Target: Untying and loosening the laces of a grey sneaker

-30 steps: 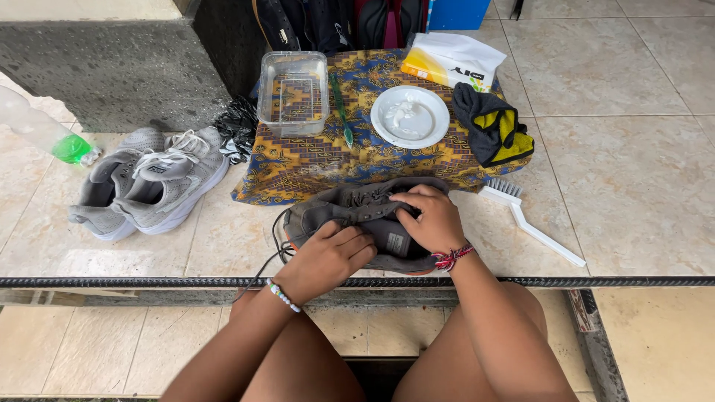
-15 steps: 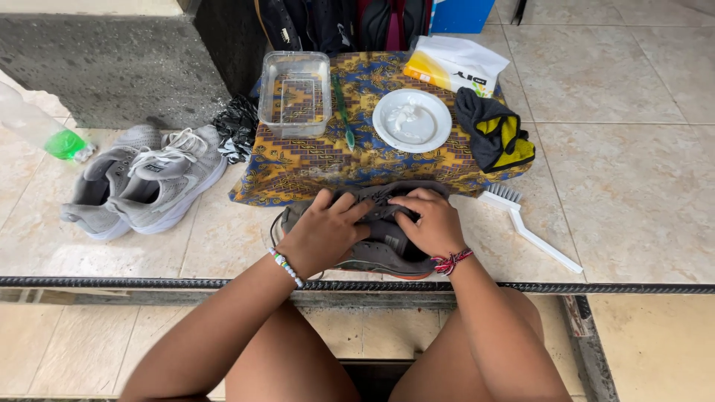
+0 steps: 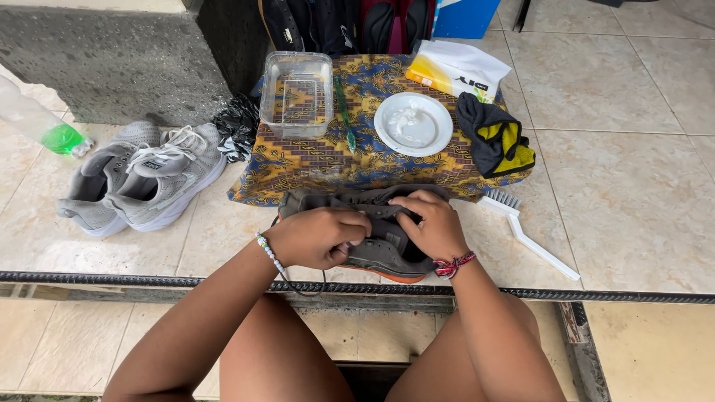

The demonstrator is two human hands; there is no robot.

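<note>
While the dark grey sneaker point(image 3: 376, 238) lies across the tiled floor just in front of the patterned batik cloth point(image 3: 298, 167), both hands are closed on it: the left hand point(image 3: 322, 237) is curled into a grip over the near side of the upper, and the right hand point(image 3: 432, 225) pinches the laces at the tongue with bent fingers. An orange edge of the sole shows under the shoe on the side away from the cloth, and a dark lace loops down from beneath the left hand.

On the cloth stand a clear plastic tub point(image 3: 296, 93), a green toothbrush point(image 3: 344, 115) just beside it, a white plate point(image 3: 413, 123) with white paste on it, a white and yellow packet point(image 3: 454, 71) and a black and yellow rag point(image 3: 497, 141) at the cloth's far corner. A white brush point(image 3: 525, 231) lies on the tiles just off the cloth's edge, near the right hand. A pair of light grey sneakers point(image 3: 141, 179) sits well off the cloth's other side, with a crumpled black bag point(image 3: 237, 126) between them and the cloth, and a clear bottle of green liquid point(image 3: 45, 126) beyond the pair
</note>
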